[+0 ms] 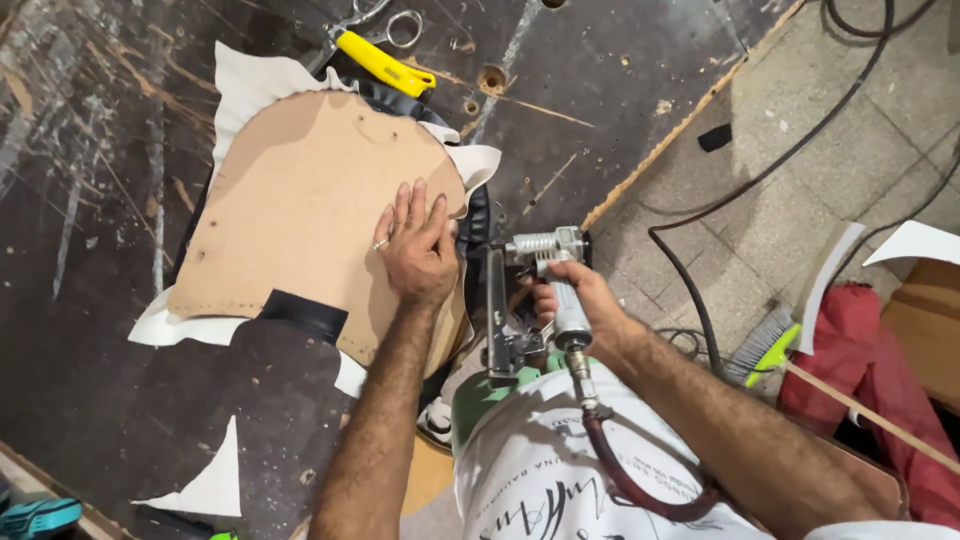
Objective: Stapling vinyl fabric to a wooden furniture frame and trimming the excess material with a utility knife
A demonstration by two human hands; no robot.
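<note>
One shaped tan hardboard seat panel (pixel 300 210) lies face down on the dark scuffed workbench (pixel 110 120), with one sheet of white-backed black vinyl covering (pixel 250 90) under it, its margin sticking out around the panel. The left hand (pixel 418 250) presses flat on the panel's right side, fingers spread and gripping nothing. The right hand (pixel 580 300) is wrapped tight around the grip of one silver pneumatic staple gun (pixel 530 290), fed by one dark red air hose (pixel 630 480), held just beside the panel's right edge. Judging from the loose white margin along the top and left, most of the edge is unfastened, while the scalloped rim hints at some fixing done. One yellow-handled tool (pixel 385 62) and one pair of scissors (pixel 385 20) lie beyond the panel
</note>
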